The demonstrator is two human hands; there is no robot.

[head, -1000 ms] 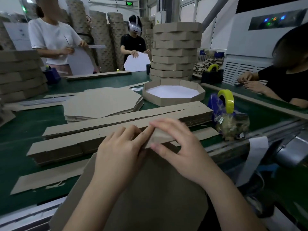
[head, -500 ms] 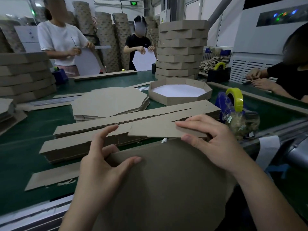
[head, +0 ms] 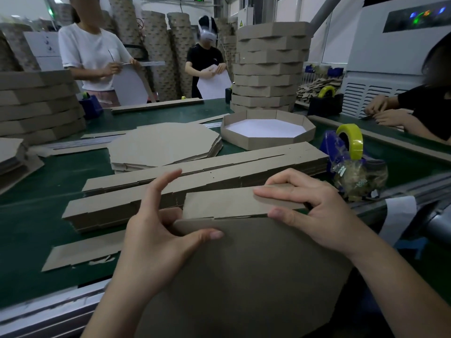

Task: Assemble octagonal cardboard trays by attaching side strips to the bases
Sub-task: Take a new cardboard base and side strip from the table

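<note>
Hands: left (head: 156, 237) pinching base (head: 244, 276), right (head: 317, 215) pinching side strip (head: 219, 203) | strip stacks (head: 109, 211) beyond | tape dispenser (head: 349, 147) right

Two hands: left hand (head: 156, 230) and right hand (head: 317, 211). Between them, one base (head: 244, 276) and one strip (head: 231, 203). Three strip piles on the belt: near pile (head: 105, 211), middle pile (head: 219, 164), far pile (head: 156, 105). One loose strip (head: 83, 251). One base pile (head: 163, 145). One open tray (head: 268, 141). Two tray stacks: tower (head: 271, 67) and left stack (head: 36, 106), layers too blurred to count. Three tape dispensers: near dispenser (head: 328, 147), black dispenser (head: 325, 103), left dispenser (head: 91, 106). Three other people: white shirt (head: 90, 52), headset wearer (head: 205, 59), seated person (head: 434, 111).
</note>
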